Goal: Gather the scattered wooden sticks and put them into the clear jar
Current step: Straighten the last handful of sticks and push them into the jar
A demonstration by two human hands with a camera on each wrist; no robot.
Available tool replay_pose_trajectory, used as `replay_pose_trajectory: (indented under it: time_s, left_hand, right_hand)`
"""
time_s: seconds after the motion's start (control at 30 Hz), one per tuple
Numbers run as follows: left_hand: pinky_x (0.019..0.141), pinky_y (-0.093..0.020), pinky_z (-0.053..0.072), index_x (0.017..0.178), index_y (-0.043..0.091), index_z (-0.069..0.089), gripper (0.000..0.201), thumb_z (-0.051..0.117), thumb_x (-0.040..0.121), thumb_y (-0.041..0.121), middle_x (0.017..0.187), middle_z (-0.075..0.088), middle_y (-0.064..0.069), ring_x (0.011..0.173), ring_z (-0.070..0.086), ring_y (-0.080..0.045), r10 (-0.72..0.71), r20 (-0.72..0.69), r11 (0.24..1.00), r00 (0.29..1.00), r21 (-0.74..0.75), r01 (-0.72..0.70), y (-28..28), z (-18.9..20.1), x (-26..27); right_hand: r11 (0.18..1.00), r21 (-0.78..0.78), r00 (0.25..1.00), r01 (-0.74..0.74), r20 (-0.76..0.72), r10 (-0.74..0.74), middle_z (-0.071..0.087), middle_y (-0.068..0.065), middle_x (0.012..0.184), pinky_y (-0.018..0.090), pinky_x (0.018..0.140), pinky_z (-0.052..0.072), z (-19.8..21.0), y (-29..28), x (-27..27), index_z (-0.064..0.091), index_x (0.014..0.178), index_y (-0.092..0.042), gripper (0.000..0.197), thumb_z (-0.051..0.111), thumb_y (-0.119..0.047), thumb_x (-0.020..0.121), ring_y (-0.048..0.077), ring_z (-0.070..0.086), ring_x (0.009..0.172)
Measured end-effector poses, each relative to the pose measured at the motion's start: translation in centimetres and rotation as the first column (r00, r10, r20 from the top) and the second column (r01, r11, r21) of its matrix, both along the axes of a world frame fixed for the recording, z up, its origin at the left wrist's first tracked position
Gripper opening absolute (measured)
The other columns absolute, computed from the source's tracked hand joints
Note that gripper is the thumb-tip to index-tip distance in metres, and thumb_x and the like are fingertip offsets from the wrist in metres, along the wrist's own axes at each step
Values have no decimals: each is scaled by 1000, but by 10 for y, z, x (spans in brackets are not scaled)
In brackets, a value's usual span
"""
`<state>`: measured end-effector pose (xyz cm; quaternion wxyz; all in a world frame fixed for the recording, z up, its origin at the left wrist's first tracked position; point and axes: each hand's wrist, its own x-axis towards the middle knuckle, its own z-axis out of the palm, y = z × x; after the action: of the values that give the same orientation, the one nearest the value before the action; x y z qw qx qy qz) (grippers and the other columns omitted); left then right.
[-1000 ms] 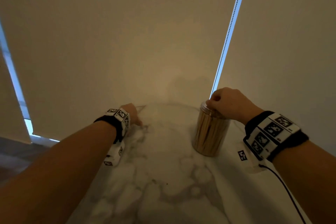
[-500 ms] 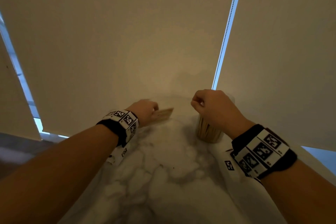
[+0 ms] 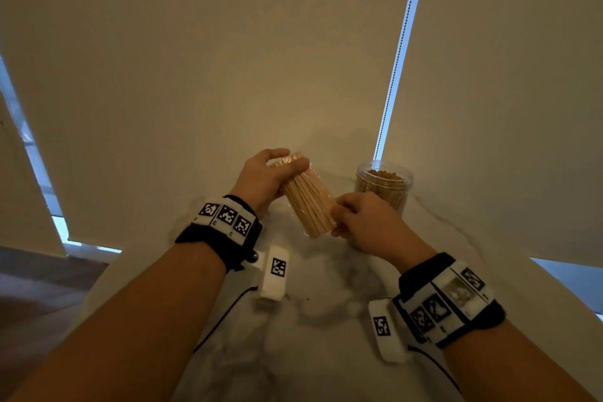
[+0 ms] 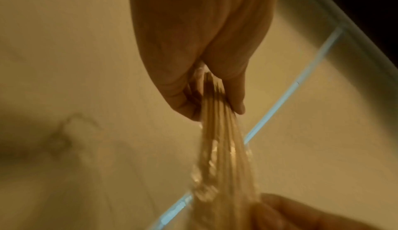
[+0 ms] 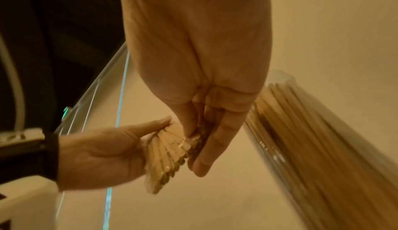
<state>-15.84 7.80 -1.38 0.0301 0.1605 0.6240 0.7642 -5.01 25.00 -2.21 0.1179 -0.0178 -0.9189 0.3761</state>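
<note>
A bundle of flat wooden sticks [image 3: 308, 202] wrapped in clear film is held above the marble table. My left hand [image 3: 277, 173] grips its far end, thumb over the top. My right hand [image 3: 346, 219] pinches the near end of the bundle. The left wrist view shows the bundle [image 4: 217, 131] running from my left hand's fingers [image 4: 237, 97] toward the right hand. In the right wrist view the stick ends [image 5: 170, 152] fan out between both hands. The clear jar [image 3: 383, 184] stands open behind my right hand, packed with upright sticks [image 5: 301, 131].
The white marble table [image 3: 326, 320] runs up to beige roller blinds [image 3: 228, 59] at the back, with a bead chain [image 3: 399, 52] hanging in the gap behind the jar. The table's left edge drops to dark floor [image 3: 39, 297].
My left hand lifted the wrapped bundle off the table's left side and brought it to the centre. My right hand left the jar's rim and took the bundle's near end.
</note>
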Motion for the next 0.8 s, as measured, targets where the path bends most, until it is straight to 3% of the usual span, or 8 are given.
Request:
replay_pose_trajectory:
  time_s: [0.1, 0.17, 0.27, 0.37, 0.5, 0.57, 0.67, 0.8]
  left_hand:
    - [80, -37, 59, 123, 0, 61, 47, 78, 85, 21, 100, 73, -11, 87, 71, -21, -164, 220, 957, 962, 271, 101, 11, -6, -2]
    - [79, -39, 58, 125, 3, 61, 42, 73, 89, 20, 102, 74, -8, 88, 70, -21, -258, 281, 937, 924, 305, 168, 14, -9, -3]
    - [79, -38, 60, 127, 4, 62, 36, 67, 93, 17, 114, 73, -10, 95, 70, -23, -281, 310, 941, 908, 273, 198, 16, -16, -7]
    - [88, -41, 57, 129, 5, 61, 33, 59, 98, 17, 117, 72, -12, 111, 67, -28, -283, 350, 950, 893, 231, 210, 17, -22, -11]
    - [86, -41, 56, 129, 0, 57, 30, 53, 101, 11, 118, 70, -18, 106, 68, -29, -323, 368, 934, 872, 270, 232, 17, -20, -11]
    - [89, -43, 56, 129, -2, 56, 31, 54, 100, 8, 120, 68, -21, 107, 68, -31, -329, 378, 931, 865, 281, 232, 19, -20, -10]
    - [90, -45, 56, 131, -3, 54, 34, 56, 99, 8, 120, 69, -21, 105, 69, -32, -353, 388, 928, 851, 260, 267, 20, -22, -6]
    - [90, -48, 56, 130, -3, 53, 35, 59, 97, 7, 119, 69, -22, 109, 69, -35, -390, 382, 917, 838, 247, 314, 21, -22, -4]
  right_hand:
    - [986, -166, 1000, -5, 24, 9, 75, 2, 83, 33, 73, 61, 2, -7, -7, 66, 103, -19, 11, 56, -20, 99, 15, 74, 71]
    - [976, -217, 1000, 1, 28, 5, 75, 2, 83, 34, 71, 61, 0, -12, -11, 63, 107, -22, 11, 59, -20, 97, 15, 74, 69]
    - [993, -92, 996, 69, -51, -74, 72, -6, 82, 25, 67, 57, -5, -16, -16, 65, 104, -26, 12, 65, -21, 93, 8, 71, 70]
    - [988, 14, 973, 152, -179, -147, 68, -13, 81, 15, 63, 46, -5, -17, -21, 71, 92, -26, 11, 73, -18, 85, 1, 64, 73]
    - [966, 189, 979, 175, -140, -150, 71, -11, 82, 26, 72, 53, -4, -24, -25, 68, 77, -26, 11, 68, -17, 85, 7, 65, 77]
    - [965, 217, 989, 147, -62, -137, 70, -7, 93, 28, 77, 53, -4, -30, -22, 63, 88, -24, 7, 68, -20, 87, 12, 65, 84]
    - [958, 245, 989, 146, -3, -150, 65, -1, 105, 27, 79, 50, -6, -34, -19, 56, 116, -24, 29, 67, -28, 90, 16, 63, 93]
    - [926, 330, 980, 181, 23, -199, 65, 0, 96, 32, 85, 55, -1, -33, -14, 61, 104, -16, 11, 60, -24, 96, 17, 65, 89]
